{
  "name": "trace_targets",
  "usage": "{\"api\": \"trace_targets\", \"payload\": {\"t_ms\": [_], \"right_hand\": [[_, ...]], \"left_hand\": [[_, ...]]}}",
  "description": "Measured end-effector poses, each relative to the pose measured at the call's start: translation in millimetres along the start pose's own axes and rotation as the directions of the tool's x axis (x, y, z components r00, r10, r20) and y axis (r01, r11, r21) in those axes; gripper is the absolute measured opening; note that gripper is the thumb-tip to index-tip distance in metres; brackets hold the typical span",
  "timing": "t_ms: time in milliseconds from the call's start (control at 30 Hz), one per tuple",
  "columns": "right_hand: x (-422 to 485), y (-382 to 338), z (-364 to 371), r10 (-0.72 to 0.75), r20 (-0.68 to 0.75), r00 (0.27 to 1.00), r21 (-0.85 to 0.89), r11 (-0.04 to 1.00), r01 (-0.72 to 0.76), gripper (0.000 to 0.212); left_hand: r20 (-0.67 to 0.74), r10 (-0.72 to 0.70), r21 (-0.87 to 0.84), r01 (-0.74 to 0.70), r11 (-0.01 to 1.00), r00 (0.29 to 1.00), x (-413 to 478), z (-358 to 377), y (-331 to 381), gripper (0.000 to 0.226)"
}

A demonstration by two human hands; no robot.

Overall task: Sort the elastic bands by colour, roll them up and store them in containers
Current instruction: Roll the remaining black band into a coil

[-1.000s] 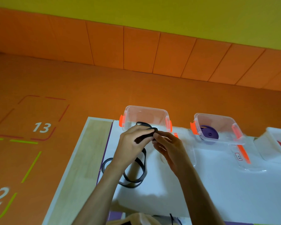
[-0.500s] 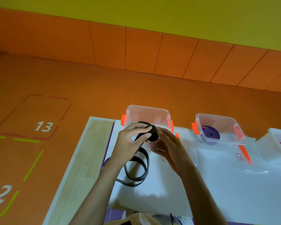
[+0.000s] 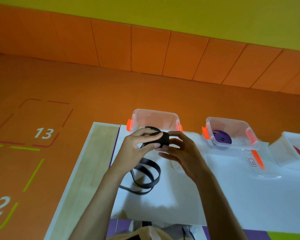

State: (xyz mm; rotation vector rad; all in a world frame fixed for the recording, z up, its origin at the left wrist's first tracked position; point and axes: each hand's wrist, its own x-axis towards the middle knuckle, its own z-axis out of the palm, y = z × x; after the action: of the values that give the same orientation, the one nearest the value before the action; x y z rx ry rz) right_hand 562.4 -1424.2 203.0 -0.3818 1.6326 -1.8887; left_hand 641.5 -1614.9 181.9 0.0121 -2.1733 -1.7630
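Above the white table [image 3: 215,196], near its far left corner, both hands hold a black elastic band [image 3: 164,142] that is partly wound into a tight roll. The left hand [image 3: 137,148] pinches the roll between thumb and curled fingers. The right hand [image 3: 182,153] grips its other side with thumb and forefinger, the lower fingers loosely spread beneath. The band's unrolled tail lies looped on the table below the hands. A clear container [image 3: 154,116] stands at the far edge just behind them. A second container [image 3: 246,134] further right holds a purple roll [image 3: 222,139].
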Motion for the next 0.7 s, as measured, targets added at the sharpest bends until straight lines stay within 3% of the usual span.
{"api": "trace_targets", "payload": {"t_ms": [100,167,400,467,600,700], "right_hand": [[2,-7,-3,-0.018,0.030,0.999,-0.155,0.988,0.023,0.035],[2,-13,-3,-0.040,0.032,0.999,-0.166,0.985,0.045,0.029],[5,-12,-2,-0.024,0.107,0.994,0.222,0.975,0.000,0.042],[6,-15,-1,-0.014,0.118,0.993,0.163,0.987,-0.006,0.044],[9,-24,-4,-0.073,0.102,0.992,-0.207,0.974,0.093,0.047],[11,-25,0,-0.089,0.092,0.992,-0.043,0.995,0.093,0.043]], "left_hand": [[0.043,0.027,0.051,-0.029,0.998,0.999,4,-3,5,0.039],[0.013,0.015,0.067,-0.015,0.998,1.000,6,-3,9,0.037],[-0.067,0.042,-0.192,-0.054,0.980,0.997,11,-6,18,0.040],[-0.055,0.036,-0.148,-0.044,0.988,0.998,13,-13,20,0.039],[0.023,0.008,0.022,-0.008,1.000,1.000,17,-19,24,0.036],[-0.056,0.040,-0.082,-0.044,0.996,0.998,18,-14,25,0.035]]}}
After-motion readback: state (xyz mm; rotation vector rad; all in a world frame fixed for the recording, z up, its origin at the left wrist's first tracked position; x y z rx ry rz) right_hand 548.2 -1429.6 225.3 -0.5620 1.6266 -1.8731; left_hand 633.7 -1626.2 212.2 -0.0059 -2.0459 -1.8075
